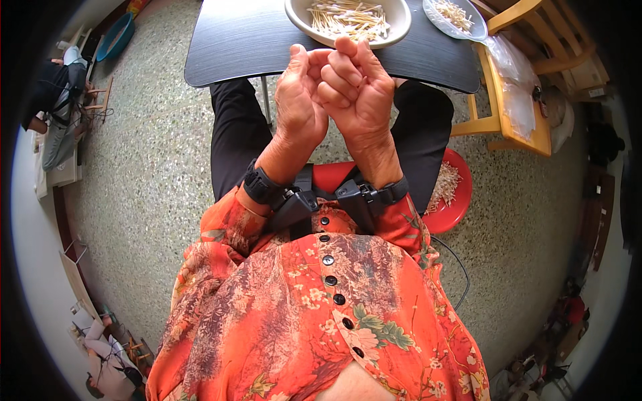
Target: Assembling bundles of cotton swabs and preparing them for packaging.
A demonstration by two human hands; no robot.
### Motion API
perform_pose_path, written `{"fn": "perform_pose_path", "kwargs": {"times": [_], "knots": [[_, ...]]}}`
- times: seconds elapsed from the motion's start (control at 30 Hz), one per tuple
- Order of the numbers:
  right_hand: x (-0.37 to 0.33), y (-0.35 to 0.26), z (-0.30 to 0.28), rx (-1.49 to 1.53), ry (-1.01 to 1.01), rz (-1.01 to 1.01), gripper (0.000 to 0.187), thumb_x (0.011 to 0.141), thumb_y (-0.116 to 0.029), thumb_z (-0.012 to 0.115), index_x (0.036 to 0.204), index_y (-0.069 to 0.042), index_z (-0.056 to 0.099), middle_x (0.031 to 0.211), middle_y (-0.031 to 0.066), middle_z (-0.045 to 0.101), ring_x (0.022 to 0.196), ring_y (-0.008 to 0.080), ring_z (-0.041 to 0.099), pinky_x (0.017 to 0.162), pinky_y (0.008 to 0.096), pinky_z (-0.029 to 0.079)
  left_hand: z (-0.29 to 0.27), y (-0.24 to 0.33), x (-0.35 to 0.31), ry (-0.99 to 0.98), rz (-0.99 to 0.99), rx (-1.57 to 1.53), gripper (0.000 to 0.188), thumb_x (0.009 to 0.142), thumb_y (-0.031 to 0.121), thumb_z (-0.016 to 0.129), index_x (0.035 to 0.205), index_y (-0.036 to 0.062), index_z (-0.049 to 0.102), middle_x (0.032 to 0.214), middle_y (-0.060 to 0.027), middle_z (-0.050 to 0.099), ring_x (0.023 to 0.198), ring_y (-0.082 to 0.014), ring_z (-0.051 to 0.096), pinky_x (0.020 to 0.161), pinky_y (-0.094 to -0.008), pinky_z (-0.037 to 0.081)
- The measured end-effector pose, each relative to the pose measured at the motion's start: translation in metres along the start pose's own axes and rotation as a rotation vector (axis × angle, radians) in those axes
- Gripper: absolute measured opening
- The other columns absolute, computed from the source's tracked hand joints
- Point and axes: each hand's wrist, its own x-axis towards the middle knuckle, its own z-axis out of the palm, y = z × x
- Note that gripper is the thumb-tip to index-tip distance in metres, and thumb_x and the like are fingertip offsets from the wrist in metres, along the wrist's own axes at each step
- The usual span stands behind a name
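Observation:
Both of my hands are raised together just in front of the near rim of a pale oval bowl. Wooden-stick cotton swabs lie heaped in the bowl. My left hand has its fingers curled in toward the right, thumb up. Against it my right hand is closed, its fingers folded and the thumb pointing up. The fingers of the two hands meet and overlap. Whatever lies between them, if anything, is hidden. Each wrist wears a black strap with a black device.
The bowl stands on a dark table. A translucent dish with more swabs is at its right. Plastic bags lie on a wooden chair. A red basin of white-tipped sticks sits on the floor. Another person is at far left.

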Motion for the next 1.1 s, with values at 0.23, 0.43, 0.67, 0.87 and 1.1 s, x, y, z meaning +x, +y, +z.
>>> {"fn": "perform_pose_path", "kwargs": {"times": [0.23,0.43,0.67,0.87,1.1], "knots": [[-0.001,-0.017,0.012,0.096,-0.003,-0.012,0.031,0.095,-0.027,0.041,0.098,-0.001,0.057,0.056,-0.0039,0.032,0.045,0.0057,0.026,0.039,0.0202,0.023,0.006,-0.002,0.000,0.085,0.005,0.106,0.049,0.098,0.038,0.029,0.108,-0.0053,0.049,0.097,-0.0156,0.059,0.089,-0.0212,0.059,0.083,-0.0314,0.048],[0.008,-0.062,0.036,0.021,-0.159,-0.115,0.023,0.094,-0.024,0.046,0.095,-0.003,0.056,0.055,-0.0045,0.034,0.045,0.0056,0.027,0.040,0.0206,0.023,0.018,0.004,-0.013,-0.266,-0.181,0.193,0.042,0.089,0.036,0.055,0.111,0.0004,0.052,0.101,-0.0114,0.060,0.097,-0.0201,0.058,0.085,-0.0347,0.047],[0.027,-0.085,0.052,-0.023,-0.103,-0.327,0.019,0.092,-0.019,0.047,0.085,-0.005,0.057,0.049,-0.0073,0.027,0.039,0.0053,0.025,0.035,0.0204,0.021,0.027,-0.005,-0.031,-0.540,-0.363,0.426,0.075,0.070,0.023,0.077,0.129,-0.0029,0.038,0.120,-0.0156,0.051,0.114,-0.0214,0.049,0.090,-0.0333,0.043],[0.038,-0.082,0.042,-0.064,-0.126,-0.431,0.025,0.093,-0.025,0.045,0.091,-0.005,0.058,0.054,-0.0063,0.030,0.043,0.0049,0.025,0.038,0.0204,0.022,0.041,-0.010,-0.033,-0.550,-0.372,0.513,0.089,0.062,0.016,0.083,0.132,-0.0044,0.031,0.134,-0.0145,0.037,0.111,-0.0155,0.046,0.081,-0.0270,0.046],[0.035,-0.080,0.038,-0.327,-0.011,-0.565,0.025,0.092,-0.025,0.048,0.089,-0.003,0.059,0.053,-0.0048,0.032,0.042,0.0052,0.024,0.037,0.0204,0.021,0.057,-0.006,-0.042,-0.452,-0.477,0.608,0.079,0.067,0.025,0.081,0.127,-0.0045,0.038,0.108,-0.0081,0.056,0.096,-0.0114,0.053,0.082,-0.0264,0.045]]}}
